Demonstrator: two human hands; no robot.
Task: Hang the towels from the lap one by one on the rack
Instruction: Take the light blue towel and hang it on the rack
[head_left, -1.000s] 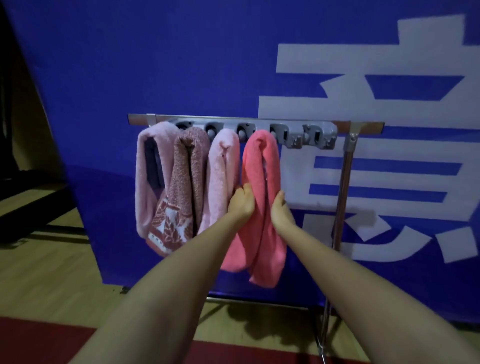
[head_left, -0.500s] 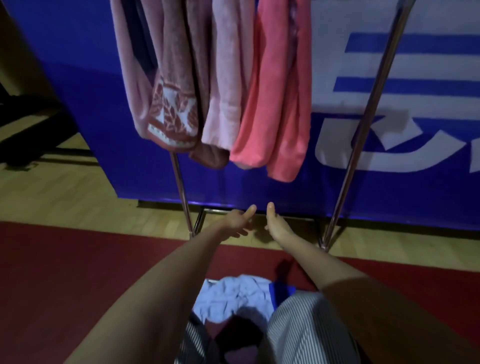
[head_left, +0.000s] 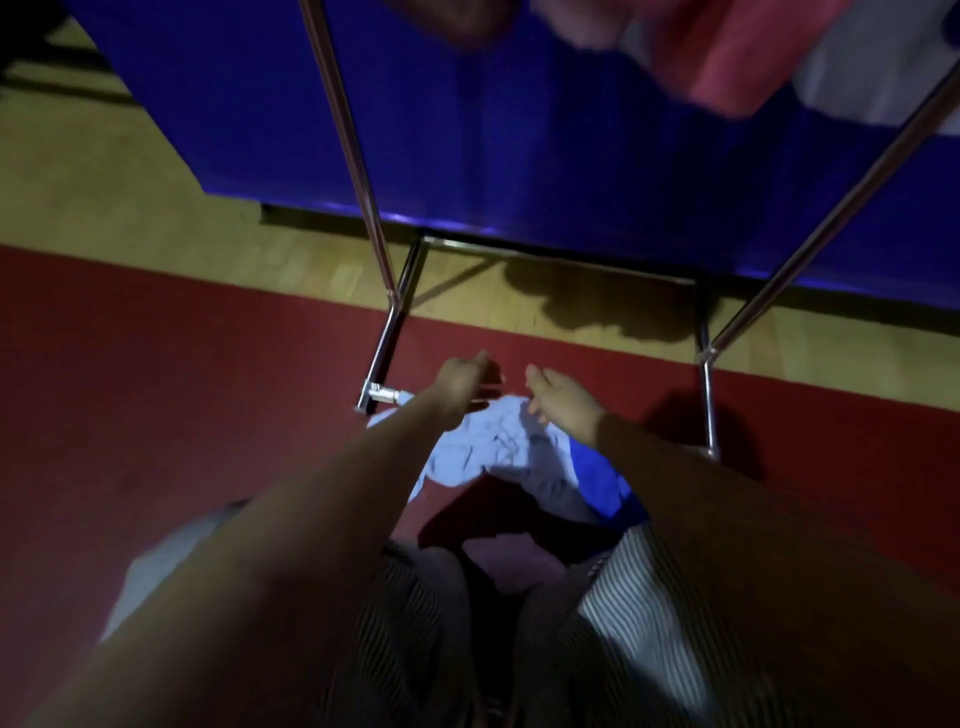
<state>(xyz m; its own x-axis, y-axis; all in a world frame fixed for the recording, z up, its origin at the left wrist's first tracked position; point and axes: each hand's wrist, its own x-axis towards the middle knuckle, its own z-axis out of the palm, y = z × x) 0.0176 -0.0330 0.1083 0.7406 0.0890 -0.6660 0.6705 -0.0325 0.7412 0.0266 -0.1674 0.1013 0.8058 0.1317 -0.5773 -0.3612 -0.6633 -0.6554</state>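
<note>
Left side first: slanted chrome rack leg (head_left: 353, 156) planted on the red floor mat (head_left: 156, 389), right in front of the knees, presumably for an easy reach. Then left hand (head_left: 465, 382), fingers curled over the far edge of the light blue crumpled towel (head_left: 498, 452); too blurry to tell whether gripping cloth or not. Towel itself bunched across the lap on striped trousers (head_left: 649, 623), lower middle of frame. Right hand (head_left: 563, 402) next, fingers curled into the towel's top edge. Looks like a pinch, probably to lift by a corner and shake it out flat. Upper right: coral pink towel (head_left: 727, 57) hanging already.
</note>
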